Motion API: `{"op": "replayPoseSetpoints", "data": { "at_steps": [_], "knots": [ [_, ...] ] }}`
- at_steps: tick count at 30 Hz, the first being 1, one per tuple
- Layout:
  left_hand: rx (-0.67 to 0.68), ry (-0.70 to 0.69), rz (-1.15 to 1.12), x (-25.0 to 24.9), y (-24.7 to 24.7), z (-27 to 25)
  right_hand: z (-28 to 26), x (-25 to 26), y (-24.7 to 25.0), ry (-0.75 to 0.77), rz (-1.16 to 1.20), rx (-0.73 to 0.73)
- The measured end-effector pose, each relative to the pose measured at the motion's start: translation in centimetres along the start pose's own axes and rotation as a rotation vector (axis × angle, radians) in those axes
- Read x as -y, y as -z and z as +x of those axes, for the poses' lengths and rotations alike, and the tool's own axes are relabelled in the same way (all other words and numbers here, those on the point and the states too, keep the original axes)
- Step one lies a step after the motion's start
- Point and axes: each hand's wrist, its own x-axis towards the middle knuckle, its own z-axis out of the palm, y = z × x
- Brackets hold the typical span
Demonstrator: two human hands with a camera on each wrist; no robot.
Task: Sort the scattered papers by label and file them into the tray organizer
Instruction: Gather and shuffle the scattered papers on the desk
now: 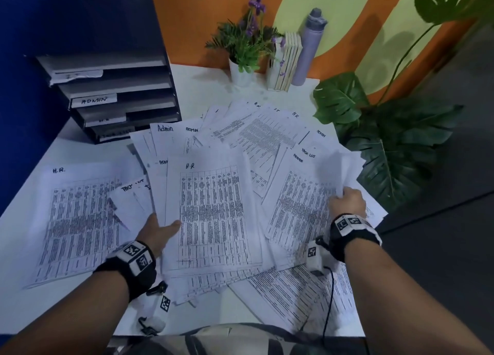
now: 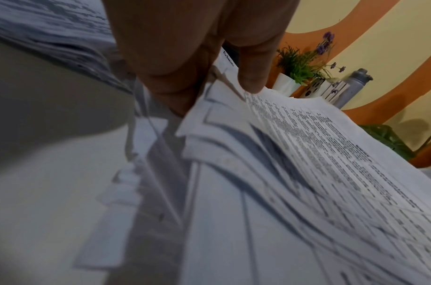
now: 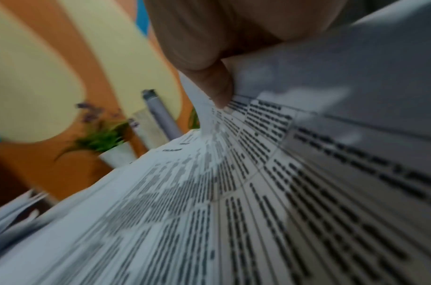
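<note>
Papers (image 1: 240, 146) lying scattered on tabletop (image 1: 80, 309); left hand (image 1: 157, 231) gripping H.R. sheet (image 1: 211, 210); right hand (image 1: 347, 202) pinching sheet edge (image 1: 338, 167).

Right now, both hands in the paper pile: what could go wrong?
1. Left hand grips a fanned stack topped by the H.R. sheet; sheets under it may carry other labels and get misfiled.
2. Right hand pinches a curled sheet by its edge; it could crease or tear.
</note>
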Motion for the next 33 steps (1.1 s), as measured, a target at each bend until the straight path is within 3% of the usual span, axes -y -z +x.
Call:
{"op": "replayPoseSetpoints", "data": {
  "at_steps": [2, 5, 11, 17, 20, 24, 27, 29, 31, 33],
  "knots": [
    [-0.003, -0.002, -0.011, -1.1, 0.1, -1.3, -1.1, 1.3, 0.6, 0.157, 0.03, -0.093],
    [-0.014, 0.009, -0.039, 0.5, 0.2, 0.6, -2.9, 3.6, 2.7, 0.367, 0.133, -0.214],
    [-0.07, -0.024, 0.091, -3.4, -0.1, -4.3, -6.8, 8.0, 8.8, 0.825, 0.174, -0.636],
    [-0.021, -0.019, 0.0, -1.6, 0.1, -2.1, -10.8, 11.2, 13.3, 1.066, 0.307, -0.795],
    [0.033, -0.008, -0.007, -1.1, 0.2, -1.3, -10.7, 12.2, 13.4, 1.066, 0.506, -0.631],
    [0.032, -0.023, -0.028, -3.4, 0.2, -4.2, -10.3, 12.7, 8.7, 0.551, 0.674, -0.041],
    [0.033, 0.036, -0.208, -3.7, 0.3, -4.7, -11.0, 11.4, 2.6, 0.297, 0.651, 0.256],
    [0.047, 0.068, -0.277, -4.1, -0.1, -5.5, -12.0, 10.4, -1.1, 0.224, 0.618, 0.402],
    [0.067, -0.04, -0.125, -4.5, -0.3, -6.5, -12.6, 9.7, -4.0, 0.214, 0.516, 0.511],
    [0.005, -0.14, 0.047, -4.7, -0.2, -7.2, -12.8, 9.3, -5.5, 0.257, 0.442, 0.558]
  ]
}}
